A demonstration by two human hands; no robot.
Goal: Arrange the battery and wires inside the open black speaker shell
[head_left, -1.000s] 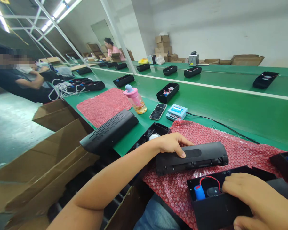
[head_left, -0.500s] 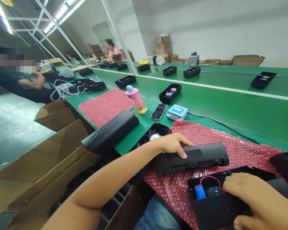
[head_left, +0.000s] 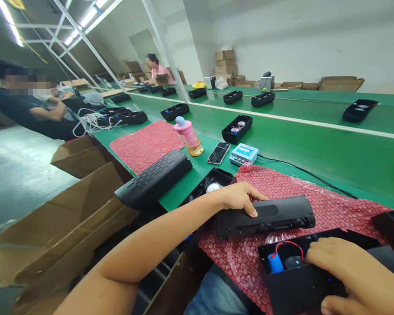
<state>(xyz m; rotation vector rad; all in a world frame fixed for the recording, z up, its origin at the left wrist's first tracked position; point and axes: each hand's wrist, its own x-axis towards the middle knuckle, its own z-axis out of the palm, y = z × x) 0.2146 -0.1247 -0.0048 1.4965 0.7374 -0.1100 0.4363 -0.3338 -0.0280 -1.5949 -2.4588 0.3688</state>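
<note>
Left hand [head_left: 239, 199] lay spread, fingers flat on the long black plastic cover [head_left: 265, 217] sitting on red bubble wrap [head_left: 282, 183]. Looked light, stiff, kinda slick; best gripped along its long edges. Right hand [head_left: 351, 273] curled, gripping the open black housing [head_left: 298, 284].

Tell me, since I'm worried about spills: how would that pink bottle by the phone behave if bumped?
The pink bottle stands upright, tall on a narrow base, so it probably tips easily. Its rounded body would likely roll once down. It looks only partly filled, so probably light, and a nudge may slide it toward the phone.
</note>
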